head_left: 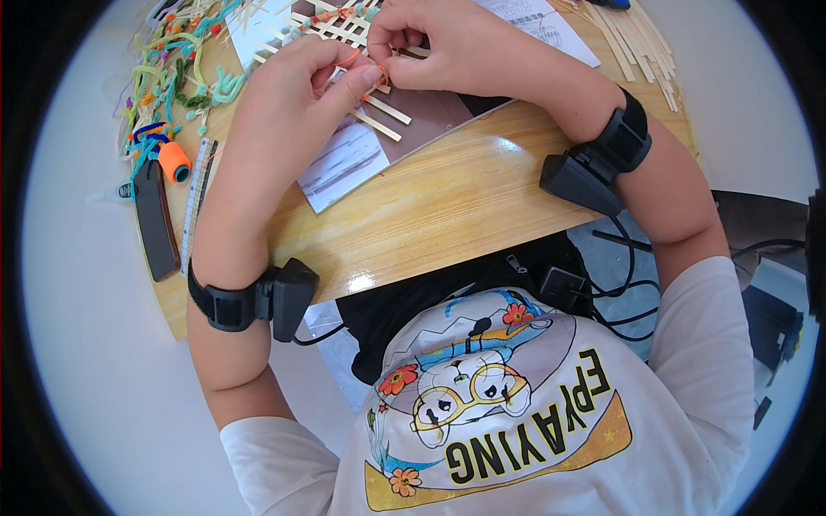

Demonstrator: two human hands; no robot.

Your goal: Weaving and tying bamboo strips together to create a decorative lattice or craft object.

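Observation:
My left hand (pixel 297 90) and my right hand (pixel 443 47) meet over a lattice of thin wooden strips (pixel 348 33). Orange thread (pixel 385 77) is pinched between the fingertips of both, close to the ends of the strips. Two bare strip ends (pixel 384 120) stick out toward me below my fingers. Along the lattice's far side, orange and pale green trimmings are wound on. Beneath it lies a printed sheet or booklet (pixel 344 168) with brown and white areas. My hands hide part of the lattice.
Colourful fuzzy craft stems (pixel 194 64) are heaped at the far left. Near them are an orange thread spool (pixel 175 162), a glue bottle (pixel 116 194), a dark curved object (pixel 155 224) and a ruler (pixel 191 206). Loose wooden strips (pixel 632 43) lie at the far right.

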